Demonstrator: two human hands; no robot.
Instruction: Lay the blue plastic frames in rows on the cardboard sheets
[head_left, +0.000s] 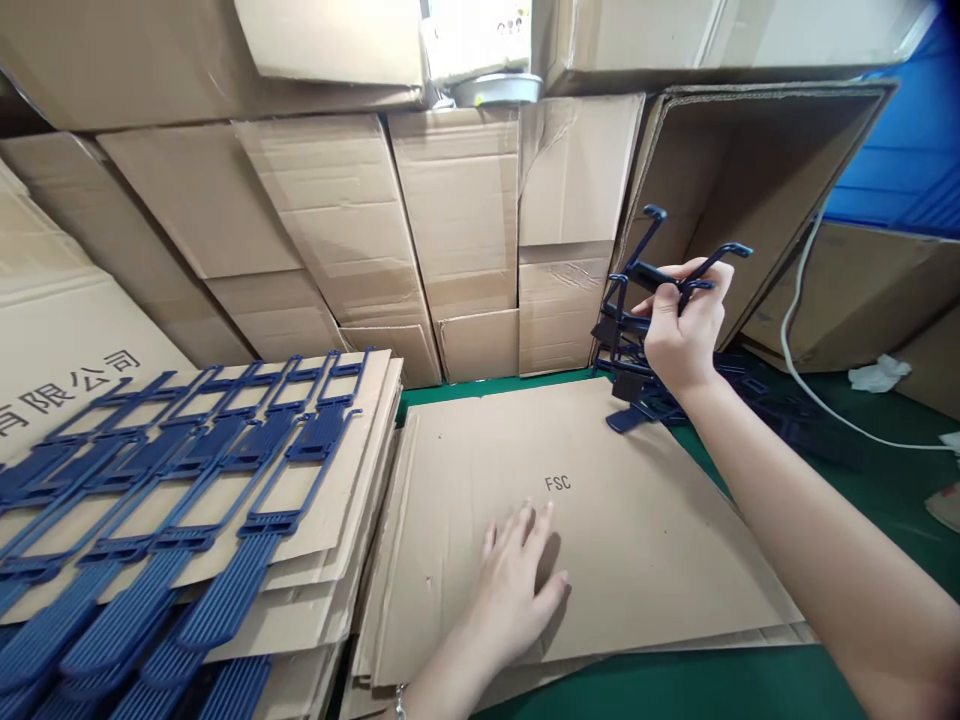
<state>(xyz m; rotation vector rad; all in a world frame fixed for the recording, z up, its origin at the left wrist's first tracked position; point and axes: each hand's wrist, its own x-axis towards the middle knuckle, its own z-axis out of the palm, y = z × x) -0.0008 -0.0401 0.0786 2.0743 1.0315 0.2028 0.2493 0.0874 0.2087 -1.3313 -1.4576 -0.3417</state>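
My left hand (517, 590) lies with its fingers spread on a flat cardboard sheet (630, 560) printed "FSC". At the right, my right hand (688, 320) is closed on a dark blue plastic frame (646, 275) with thin hooked arms, raised near the mouth of a cardboard box. Below that hand, more dark blue plastic frames (637, 405) lie in a jumbled heap, partly hidden by my hand and forearm. To the left, several blue plastic frames (251, 455) with ribbed, rounded ends are laid side by side on stacked cardboard sheets (322, 570).
Cardboard boxes (457, 210) form a wall along the back, with a metal dish (499, 90) on top. An open cardboard box (757, 150) lies on its side at the right. A white cable (795, 370) runs over the green table (675, 690) near crumpled white paper (879, 374).
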